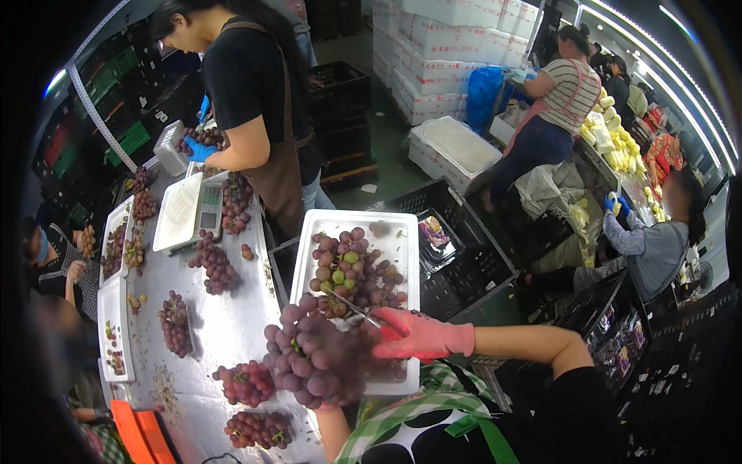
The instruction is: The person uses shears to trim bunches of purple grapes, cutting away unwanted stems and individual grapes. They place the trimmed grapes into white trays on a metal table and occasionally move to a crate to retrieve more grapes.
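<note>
My right hand [418,335], in a red glove, grips a pair of scissors [360,311], blades pointing toward the grapes. A large bunch of purple grapes [310,362] hangs close to the camera, held up by my left hand [328,406], which it mostly hides. Beneath the scissors lies a white foam tray [407,255], with loose and clustered purple and green grapes [348,264] in it. Two more bunches rest on the metal table by my left arm: a reddish bunch [244,384] and a darker bunch [258,429].
A weighing scale [188,209] stands on the metal table [232,325], beside other grape bunches. A gloved co-worker [249,98] works at its far end. Black crates [475,272] sit to the right, one with clear packs. An orange object [142,432] lies at lower left.
</note>
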`<action>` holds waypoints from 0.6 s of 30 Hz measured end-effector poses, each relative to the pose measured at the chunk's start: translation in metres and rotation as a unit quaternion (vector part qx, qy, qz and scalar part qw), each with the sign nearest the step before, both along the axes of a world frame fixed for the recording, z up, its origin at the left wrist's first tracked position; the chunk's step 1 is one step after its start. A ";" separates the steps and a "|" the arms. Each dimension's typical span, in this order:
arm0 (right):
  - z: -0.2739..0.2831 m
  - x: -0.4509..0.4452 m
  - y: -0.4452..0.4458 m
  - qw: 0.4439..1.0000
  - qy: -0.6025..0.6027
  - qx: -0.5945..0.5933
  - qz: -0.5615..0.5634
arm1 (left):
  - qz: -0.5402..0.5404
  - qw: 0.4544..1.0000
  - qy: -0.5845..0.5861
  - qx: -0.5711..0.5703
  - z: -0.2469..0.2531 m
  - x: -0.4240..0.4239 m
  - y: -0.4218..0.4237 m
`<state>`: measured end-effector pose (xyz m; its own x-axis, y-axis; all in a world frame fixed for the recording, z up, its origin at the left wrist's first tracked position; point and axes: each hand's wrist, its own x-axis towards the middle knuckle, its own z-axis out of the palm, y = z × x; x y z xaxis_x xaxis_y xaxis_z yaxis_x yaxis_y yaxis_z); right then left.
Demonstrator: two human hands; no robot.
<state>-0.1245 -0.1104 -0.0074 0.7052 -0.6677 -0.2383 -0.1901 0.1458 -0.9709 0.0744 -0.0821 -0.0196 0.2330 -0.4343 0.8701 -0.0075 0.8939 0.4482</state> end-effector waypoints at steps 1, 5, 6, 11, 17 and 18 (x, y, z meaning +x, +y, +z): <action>0.000 0.008 0.008 0.999 -0.033 0.013 -0.019 | 0.049 0.998 -0.001 0.025 0.005 -0.001 0.003; 0.017 0.023 0.035 0.973 -0.124 0.165 -0.101 | 0.266 0.867 -0.173 0.384 0.002 -0.010 0.034; 0.022 0.026 0.039 0.954 -0.181 0.200 -0.129 | 0.205 0.864 -0.112 0.447 -0.015 -0.007 0.043; 0.004 0.036 0.050 0.921 -0.270 0.201 -0.197 | -0.177 0.824 0.372 0.389 -0.048 0.006 0.063; -0.028 0.028 0.045 0.876 -0.390 0.237 -0.158 | -0.139 0.878 0.254 0.381 0.009 0.004 0.062; -0.030 0.031 0.041 0.849 -0.368 0.325 -0.196 | -0.136 0.883 0.231 0.386 0.008 0.007 0.064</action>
<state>-0.0937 -0.0690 -0.0378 0.5765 -0.7815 -0.2384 0.6196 0.6084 -0.4960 0.0815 -0.0185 -0.0111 0.2814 -0.9509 0.1290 0.5034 0.2607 0.8238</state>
